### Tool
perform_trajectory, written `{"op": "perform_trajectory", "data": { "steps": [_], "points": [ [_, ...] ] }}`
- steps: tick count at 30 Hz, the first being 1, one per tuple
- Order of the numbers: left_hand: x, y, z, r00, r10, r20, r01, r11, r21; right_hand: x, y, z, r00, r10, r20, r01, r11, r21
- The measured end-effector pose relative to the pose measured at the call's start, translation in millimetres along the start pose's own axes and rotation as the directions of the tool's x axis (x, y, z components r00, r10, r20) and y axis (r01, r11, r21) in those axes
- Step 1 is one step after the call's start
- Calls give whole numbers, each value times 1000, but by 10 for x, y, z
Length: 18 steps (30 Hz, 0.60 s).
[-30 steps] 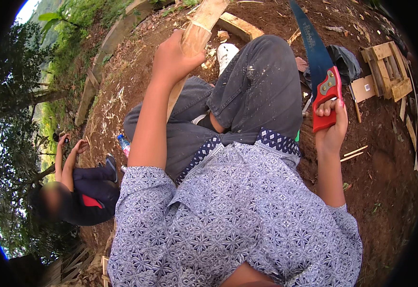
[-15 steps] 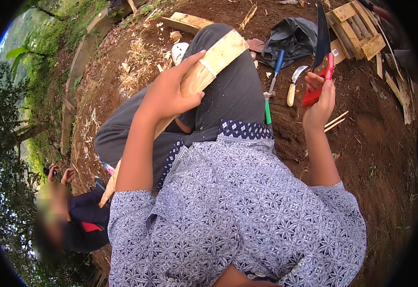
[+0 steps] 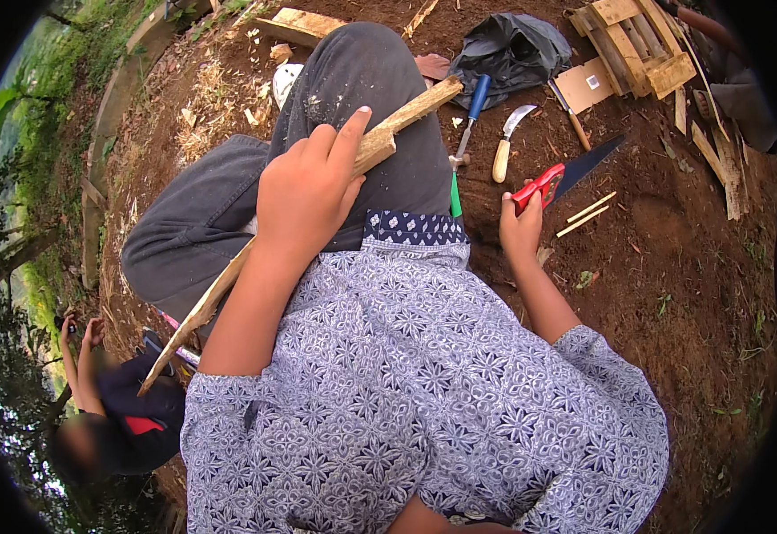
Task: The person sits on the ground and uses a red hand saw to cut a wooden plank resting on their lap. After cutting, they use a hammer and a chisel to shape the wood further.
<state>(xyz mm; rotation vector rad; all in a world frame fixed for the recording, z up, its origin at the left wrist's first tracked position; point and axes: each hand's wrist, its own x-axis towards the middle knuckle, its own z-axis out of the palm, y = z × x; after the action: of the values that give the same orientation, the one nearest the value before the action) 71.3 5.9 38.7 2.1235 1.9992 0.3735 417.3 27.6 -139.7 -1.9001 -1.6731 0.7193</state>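
Left hand (image 3: 310, 191) grips long rough wooden stick (image 3: 379, 147); right hand (image 3: 520, 227) grasps red-handled dark-bladed handsaw (image 3: 562, 178), blade pointing far right.

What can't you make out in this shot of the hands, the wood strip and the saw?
- Head view: wood strip middle, hidden under left hand.
- Saw handle partly covered by right hand; grip unclear.
- Saw blade teeth too small.
- Wooden crate cut off by rim.

stick (image 3: 379, 147) on lap, saw (image 3: 566, 176) right
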Motion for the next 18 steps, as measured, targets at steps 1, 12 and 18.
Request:
{"op": "perform_trajectory", "data": {
  "steps": [1, 12, 18],
  "points": [
    [7, -12, -5, 1000, -2, -1, 2, 1000, -8, -13, 7, 16, 998, 32, 58, -29, 998, -53],
    [-89, 37, 194, 995, 16, -100, -12, 999, 47, 223, 198, 173, 952, 150, 269, -165, 986, 33],
    [-100, -21, 262, 990, 39, -133, -38, 999, 11, 344, 327, 755, 906, 79, 417, -50, 996, -80]
  ]
}}
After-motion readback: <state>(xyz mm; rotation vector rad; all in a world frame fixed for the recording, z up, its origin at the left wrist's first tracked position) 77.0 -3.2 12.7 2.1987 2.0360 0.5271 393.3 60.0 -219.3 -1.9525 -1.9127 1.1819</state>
